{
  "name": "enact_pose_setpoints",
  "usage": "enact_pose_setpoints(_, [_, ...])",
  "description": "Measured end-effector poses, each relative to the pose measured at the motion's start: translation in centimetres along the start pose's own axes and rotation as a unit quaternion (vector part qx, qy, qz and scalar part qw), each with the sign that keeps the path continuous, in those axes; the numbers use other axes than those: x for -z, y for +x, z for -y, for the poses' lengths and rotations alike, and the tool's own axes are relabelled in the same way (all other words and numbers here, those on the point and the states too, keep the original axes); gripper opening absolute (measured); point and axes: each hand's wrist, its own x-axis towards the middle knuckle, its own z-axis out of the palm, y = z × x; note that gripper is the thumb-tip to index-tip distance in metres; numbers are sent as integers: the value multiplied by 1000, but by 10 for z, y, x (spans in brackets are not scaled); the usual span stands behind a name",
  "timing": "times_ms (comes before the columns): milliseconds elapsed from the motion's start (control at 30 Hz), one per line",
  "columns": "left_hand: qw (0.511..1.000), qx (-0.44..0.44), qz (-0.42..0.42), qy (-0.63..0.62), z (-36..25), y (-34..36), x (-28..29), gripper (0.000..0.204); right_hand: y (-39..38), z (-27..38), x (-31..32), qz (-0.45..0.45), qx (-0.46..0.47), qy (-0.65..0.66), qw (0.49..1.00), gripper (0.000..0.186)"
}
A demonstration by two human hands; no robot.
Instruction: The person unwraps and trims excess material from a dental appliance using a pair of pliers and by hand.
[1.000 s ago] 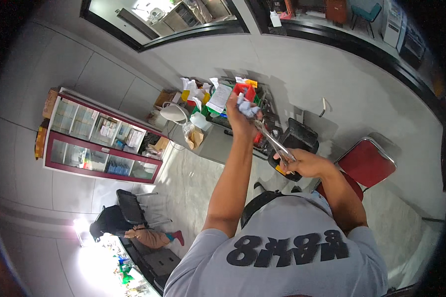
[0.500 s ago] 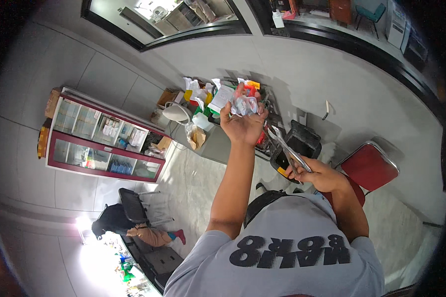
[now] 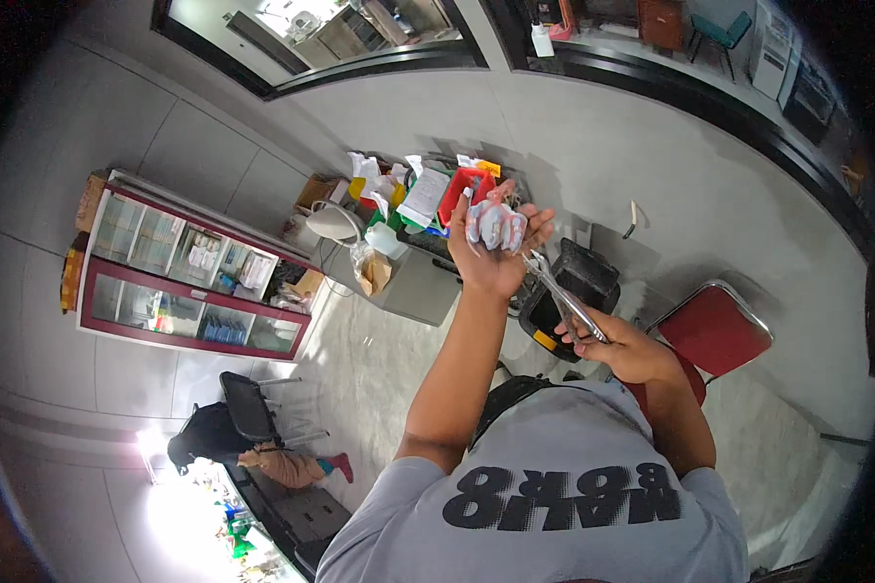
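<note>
Compared with half a second ago, the left hand is reaching its fingers farther out to the right, and the red bin behind it is showing more fully. From the head view, the left hand is holding a pale, lumpy bundle on its upturned palm, thumb on one side and fingers curving loosely about the other. Meanwhile the right hand is gripping the handles of a silver metal tool, whose tips are pointing at the left hand. At this size I can't honestly tell whether they are touching it. Beyond the hands, the red bin and a white sheet are lying among the clutter on the grey table. Near the tool, a black container is standing, with a red chair farther right.
</note>
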Motion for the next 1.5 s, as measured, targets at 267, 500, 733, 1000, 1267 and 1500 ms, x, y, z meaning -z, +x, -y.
enact_pose_setpoints(267, [997, 55, 2, -60, 10, -3, 5, 71, 3, -1, -4, -18, -28, 68, 997, 68])
enact_pose_setpoints(500, [996, 88, -12, -23, 20, -4, 6, 67, 9, -4, 3, -11, -62, 148, 987, 69])
enact_pose_setpoints(733, [994, 83, -55, 36, 25, -6, 5, 61, 14, -7, 8, 27, -81, 269, 959, 72])
enact_pose_setpoints(1000, [990, 34, -132, -34, 29, -5, 24, 49, 26, -17, 8, 74, -109, 287, 949, 69])
enact_pose_setpoints(1267, [993, -2, -114, -41, 28, -9, 32, 51, 31, -9, 4, 71, -139, 293, 943, 73])
enact_pose_setpoints(1500, [994, -4, -93, -51, 30, -14, 28, 52, 32, -2, 10, 94, -161, 321, 928, 68])
